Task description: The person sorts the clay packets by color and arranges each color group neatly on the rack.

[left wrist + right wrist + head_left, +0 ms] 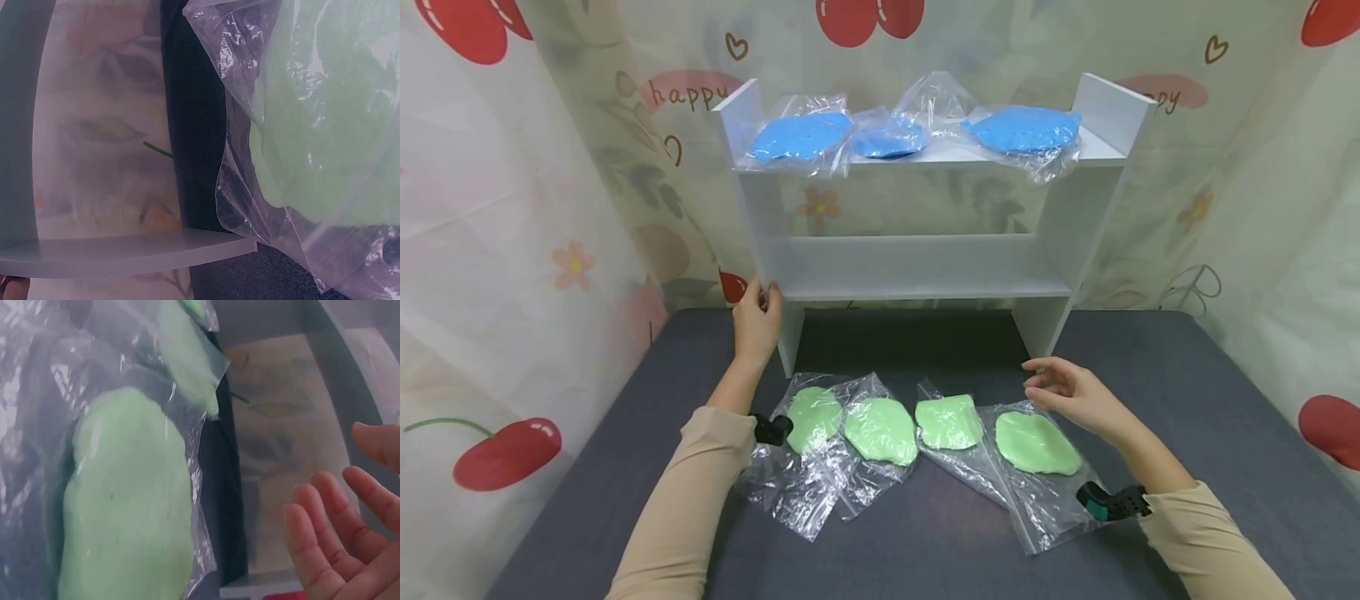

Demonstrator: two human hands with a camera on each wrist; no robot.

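In the head view, my left hand (757,323) is at the left side panel of a white two-tier shelf (917,287), its thumb over the panel's front edge and its fingers at the outer side. The fingers' far side is hidden. My right hand (1078,396) hovers near the foot of the right panel, fingers loosely bent and holding nothing. Several clear bags of flattened green dough-like stuff lie in front of the shelf, including the leftmost bag (815,419), a second bag (880,431), a third bag (948,422) and the rightmost bag (1037,443), just below my right hand.
On the top board rest clear bags of blue stuff: a left bag (801,137), a smaller middle bag (891,138) and a right bag (1026,130). Beneath is a dark grey table (940,533). Patterned curtains (535,250) surround it, and a grey cable (1195,287) lies back right.
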